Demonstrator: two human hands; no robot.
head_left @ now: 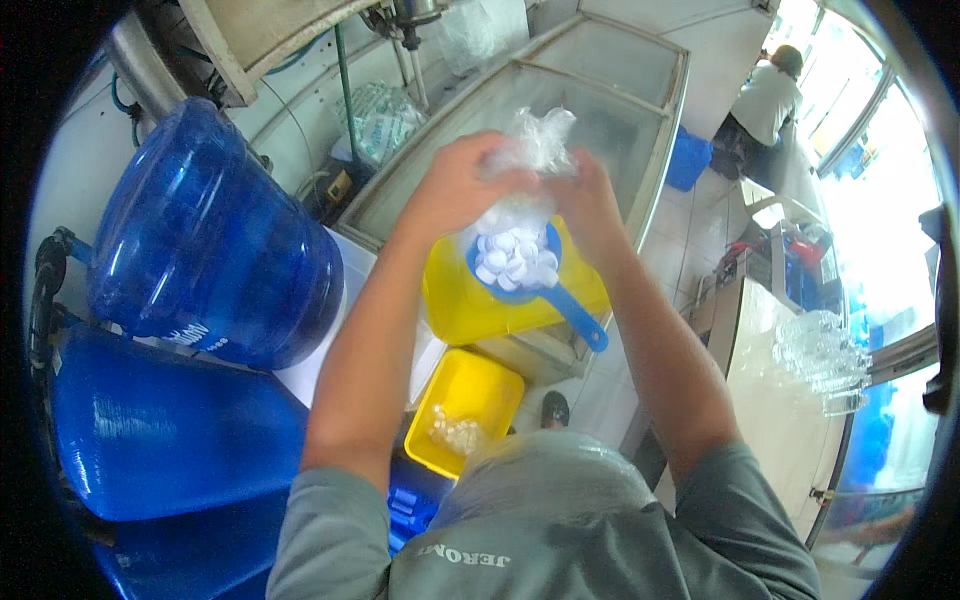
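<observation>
A crumpled clear plastic bag [542, 140] is bunched between my two hands. My left hand [463, 187] has its fingers wrapped round the bag's left side, and my right hand [588, 205] grips the right side, its fingers partly hidden. Just beneath the bag is a blue scoop [575, 318] heaped with small round white caps [515, 260]; its handle points toward the lower right. Whether the bag touches the caps cannot be told. Under the scoop is a yellow tub [450, 300]. Nearer to me, a smaller yellow bin [490, 385] holds more small white pieces [455, 430].
Large blue water jugs [190, 240] crowd the left side. A glass-topped chest [620, 70] extends beyond my hands. At right, clear plastic bottles [820, 355] sit on a table [775, 410]. Another person [765, 105] is at the far right, near a blue container [688, 160].
</observation>
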